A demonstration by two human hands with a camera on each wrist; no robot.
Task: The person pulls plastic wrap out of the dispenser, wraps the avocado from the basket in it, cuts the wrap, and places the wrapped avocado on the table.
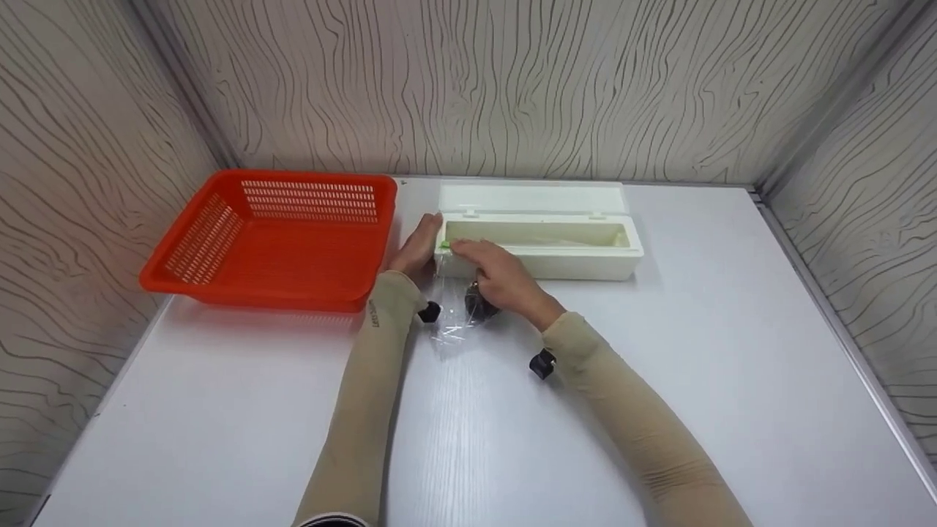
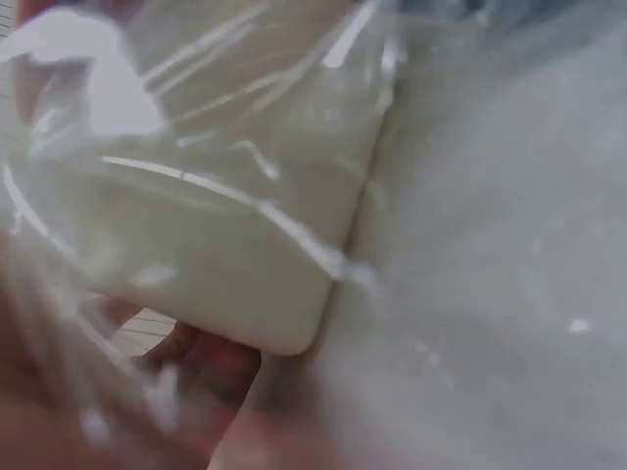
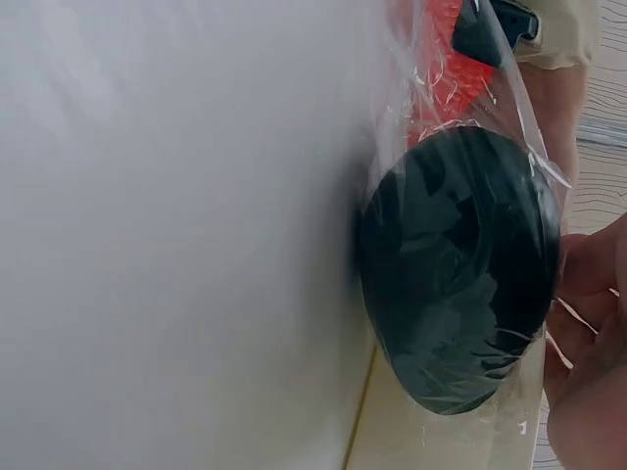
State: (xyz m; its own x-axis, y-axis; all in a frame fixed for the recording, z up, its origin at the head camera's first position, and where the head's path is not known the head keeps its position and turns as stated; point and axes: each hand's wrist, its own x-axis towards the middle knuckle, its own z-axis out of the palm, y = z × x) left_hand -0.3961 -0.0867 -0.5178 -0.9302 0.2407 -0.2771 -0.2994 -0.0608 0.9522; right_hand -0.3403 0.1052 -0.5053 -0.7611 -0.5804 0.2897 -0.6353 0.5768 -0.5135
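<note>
A white cling film box (image 1: 542, 265) stands with its lid tipped back. My left hand (image 1: 419, 247) grips its left end; the left wrist view shows fingers around the box's corner behind creased cling film (image 2: 245, 211). My right hand (image 1: 505, 277) stretches its index finger to a small green slide cutter (image 1: 445, 244) at the left of the front edge. Below that hand, a dark green, smooth, avocado-like oval (image 3: 460, 274) sits under clear film, in front of the box. Right-hand fingers are beside the oval; whether they hold the film or slider is hidden.
To the left stands a red plastic basket (image 1: 293, 301) with slotted sides, close to my left hand. All of it rests on a white table (image 1: 468, 439), with wood-patterned panels (image 1: 512, 88) behind and at both sides.
</note>
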